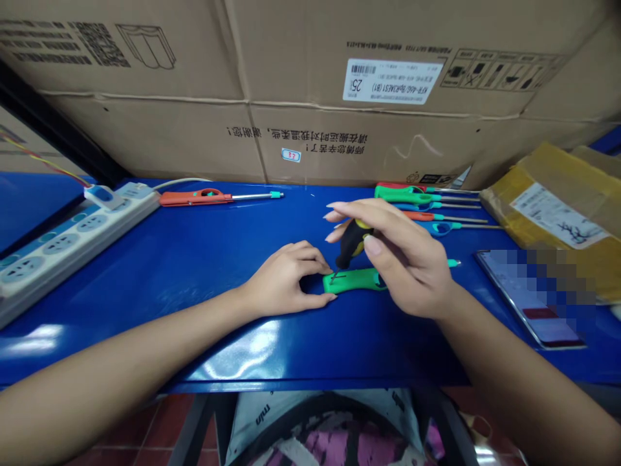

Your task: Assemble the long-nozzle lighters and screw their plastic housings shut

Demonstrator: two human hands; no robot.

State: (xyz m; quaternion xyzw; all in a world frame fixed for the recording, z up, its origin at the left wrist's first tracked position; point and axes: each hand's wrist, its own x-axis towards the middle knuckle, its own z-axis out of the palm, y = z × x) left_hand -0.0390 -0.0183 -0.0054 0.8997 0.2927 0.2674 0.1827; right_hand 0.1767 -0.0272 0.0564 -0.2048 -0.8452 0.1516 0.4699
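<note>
A green long-necked lighter (356, 279) lies flat on the blue table before me. My left hand (294, 278) grips its left end between thumb and fingers. In my right hand (405, 255) is a short black-and-yellow screwdriver (350, 244), tilted, its shaft pointing down. The screwdriver's tip meets the upper face of the lighter near the left end; whether it sits in a screw is too small to tell. My right hand hides part of the lighter's neck, and the tip shows beyond it on the right.
An orange lighter (194, 198) lies at the back left, beside a white power strip (82, 239). Several coloured lighters (402, 193) lie at the back right. A phone (533, 304) and a taped yellow parcel (557, 200) are on the right. Behind stands a large cardboard box (301, 71).
</note>
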